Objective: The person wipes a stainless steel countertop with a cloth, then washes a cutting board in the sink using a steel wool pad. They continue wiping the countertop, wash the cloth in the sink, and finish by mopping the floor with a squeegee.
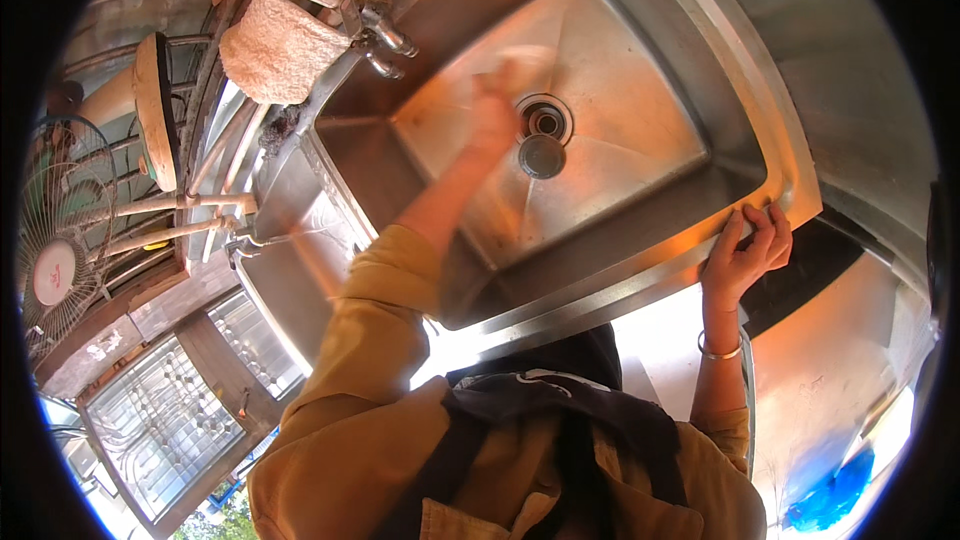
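Observation:
My left hand point(495, 101) is inside a stainless steel sink basin point(622, 127), low over its floor and left of the drain. Motion blurs it, so its fingers and anything in them cannot be made out. Beside the drain hole point(547, 118) lies a round dark drain cover point(542, 157), partly overlapping its ring. My right hand point(750, 240) rests with bent, slightly spread fingers on the sink's front rim point(675, 240), near the right corner. Nothing shows in its grasp. A bangle circles that wrist.
Two metal taps point(382, 37) reach over the basin's left edge. A pale cloth point(281, 45) hangs beside them. Left of this basin is a second steel basin point(292, 277) with its own tap point(244, 244). A wire-guarded fan point(56, 270) stands far left. Blue plastic point(832, 495) lies lower right.

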### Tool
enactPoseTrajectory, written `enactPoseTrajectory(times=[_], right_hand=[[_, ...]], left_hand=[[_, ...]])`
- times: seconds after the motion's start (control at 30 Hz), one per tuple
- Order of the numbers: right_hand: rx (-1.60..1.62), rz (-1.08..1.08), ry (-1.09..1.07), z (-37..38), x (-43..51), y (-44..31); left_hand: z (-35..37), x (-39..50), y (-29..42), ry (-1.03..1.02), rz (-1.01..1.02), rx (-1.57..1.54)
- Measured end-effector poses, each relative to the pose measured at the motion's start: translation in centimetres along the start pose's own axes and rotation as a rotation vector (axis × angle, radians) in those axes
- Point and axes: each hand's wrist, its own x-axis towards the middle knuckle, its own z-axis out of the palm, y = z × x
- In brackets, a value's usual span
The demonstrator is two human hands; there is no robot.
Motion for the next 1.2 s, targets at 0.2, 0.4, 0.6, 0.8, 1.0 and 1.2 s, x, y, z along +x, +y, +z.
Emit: enactPoseTrajectory(times=[0.2, 0.4, 0.6, 0.8, 1.0, 1.2], right_hand=[[-0.268, -0.156, -0.08, -1.1, 1.0, -1.4], [-0.232, -0.446, -0.549, 2.4, 4.9, -7.9], [0.0, -0.59, -1.26, 15.6, 3.0, -15.3], [-0.456, -0.753, -1.34, 22.1, -3.5, -13.8], [-0.429, -0.713, -0.905, 22.4, -0.5, -7.8], [-0.411, -0.558, -1.379, 22.6, 3.4, -6.3]], left_hand=[[0.3, -9.9, -9.9, -0.383, -1.015, 0.319], [6.7, -12.6, 4.6, -0.958, -0.342, 0.363], [-1.7, -13.7, 9.8, -0.806, -0.293, -0.438], [-16.3, -20.3, 8.6, -0.613, -0.177, -0.3], [-19.7, -27.1, 6.7, -0.137, 0.087, -0.262], [-18.2, -29.2, 6.1, 0.01, 0.086, -0.225]])
